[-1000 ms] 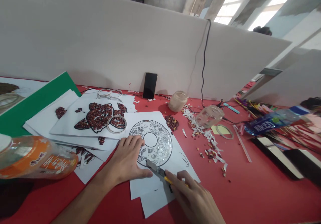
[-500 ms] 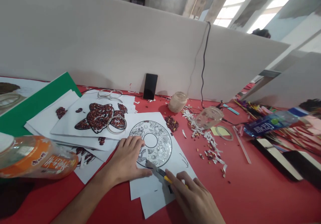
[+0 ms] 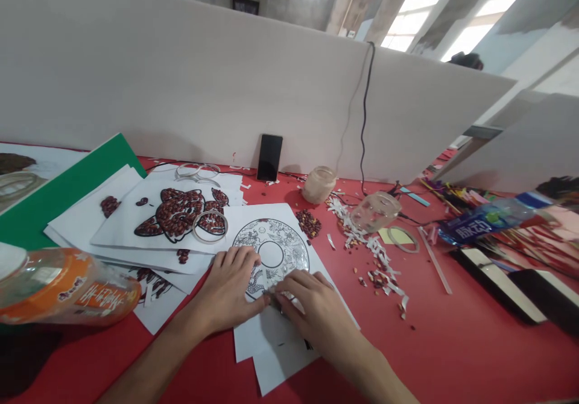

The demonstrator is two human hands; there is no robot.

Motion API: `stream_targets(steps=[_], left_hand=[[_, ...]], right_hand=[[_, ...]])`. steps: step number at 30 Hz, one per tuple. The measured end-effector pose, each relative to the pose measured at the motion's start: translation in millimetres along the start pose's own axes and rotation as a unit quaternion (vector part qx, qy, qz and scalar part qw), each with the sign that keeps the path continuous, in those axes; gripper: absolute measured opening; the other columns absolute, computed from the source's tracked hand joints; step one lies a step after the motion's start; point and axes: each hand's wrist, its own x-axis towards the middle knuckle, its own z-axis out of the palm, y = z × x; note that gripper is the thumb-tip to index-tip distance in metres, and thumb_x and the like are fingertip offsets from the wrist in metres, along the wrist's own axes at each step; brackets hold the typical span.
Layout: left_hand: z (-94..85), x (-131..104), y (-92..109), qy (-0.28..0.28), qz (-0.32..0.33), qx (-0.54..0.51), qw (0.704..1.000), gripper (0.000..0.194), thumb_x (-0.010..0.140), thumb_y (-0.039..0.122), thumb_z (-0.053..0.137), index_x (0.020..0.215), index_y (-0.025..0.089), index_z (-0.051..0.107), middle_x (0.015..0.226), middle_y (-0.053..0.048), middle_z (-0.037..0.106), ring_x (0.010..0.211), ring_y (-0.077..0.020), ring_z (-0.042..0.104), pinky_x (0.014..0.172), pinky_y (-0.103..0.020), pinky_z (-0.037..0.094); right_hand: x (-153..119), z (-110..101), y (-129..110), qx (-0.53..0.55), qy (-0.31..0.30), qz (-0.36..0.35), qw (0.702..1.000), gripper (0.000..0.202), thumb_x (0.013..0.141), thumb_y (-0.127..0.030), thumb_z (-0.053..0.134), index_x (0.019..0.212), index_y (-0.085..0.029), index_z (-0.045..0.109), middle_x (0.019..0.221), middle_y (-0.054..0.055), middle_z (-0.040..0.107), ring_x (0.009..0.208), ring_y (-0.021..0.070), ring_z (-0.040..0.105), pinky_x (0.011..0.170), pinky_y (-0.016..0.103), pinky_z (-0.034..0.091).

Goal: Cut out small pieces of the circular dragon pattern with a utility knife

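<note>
Two bare hands meet over one white sheet printed with one round, ornate design, lying toward the middle of the worktop's near edge. The left hand lies spread on the design's left side, fingers extended and holding nothing, thumb pointing toward the other hand. The right hand bends its fingers over the design's lower right; its fingertips are obscured, so I cannot tell whether they grip anything.

Toward the worktop's left edge are one orange-labelled bottle, one green board and several stacked sheets, the top one bearing one animal figure filled with dark red beans and one ring. One phone leans on the partition at the far edge. Right of it come two jars and one bean heap; toward the right edge, one yellow note and one blue-labelled bottle.
</note>
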Motion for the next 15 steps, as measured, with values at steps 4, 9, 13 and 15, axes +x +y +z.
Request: stream_targets(steps=[4,9,13,15], left_hand=[[1.7,0,-1,0.012,0.001,-0.001,1.0,0.038,0.082,0.038,0.064,0.115,0.024,0.05,0.122,-0.007,0.058,0.117,-0.0297,0.05,0.098,-0.045,0.037],[6.2,0,-2,0.028,0.008,0.011,1.0,0.036,0.081,0.033,0.059,0.114,0.024,0.05,0.122,-0.008,0.058,0.116,-0.0297,0.051,0.097,-0.046,0.037],[8.4,-1,-3,0.032,0.004,0.01,0.999,0.037,0.082,0.034,0.06,0.115,0.023,0.051,0.124,-0.008,0.059,0.117,-0.0298,0.051,0.099,-0.046,0.036],[8.1,0,-3,0.028,0.001,0.007,1.0,0.039,0.081,0.035,0.061,0.117,0.023,0.051,0.126,-0.008,0.058,0.119,-0.03,0.05,0.1,-0.046,0.036]], right_hand=[[31,10,-6,-0.038,-0.063,-0.005,0.997,0.005,0.094,-0.018,0.066,0.093,-0.022,0.067,0.092,0.001,0.07,0.085,0.0187,0.065,0.076,0.031,0.037],[42,10,-10,-0.115,-0.105,-0.03,0.987,0.005,0.094,-0.017,0.063,0.09,-0.018,0.066,0.09,0.004,0.07,0.082,0.0192,0.065,0.074,0.032,0.037],[45,11,-10,-0.152,-0.114,-0.06,0.98,0.005,0.095,-0.016,0.06,0.093,-0.016,0.065,0.093,0.007,0.071,0.086,0.022,0.066,0.074,0.033,0.039],[45,12,-8,-0.15,-0.118,-0.06,0.98,0.005,0.095,-0.016,0.06,0.093,-0.016,0.064,0.093,0.007,0.071,0.084,0.0217,0.066,0.073,0.033,0.039]])
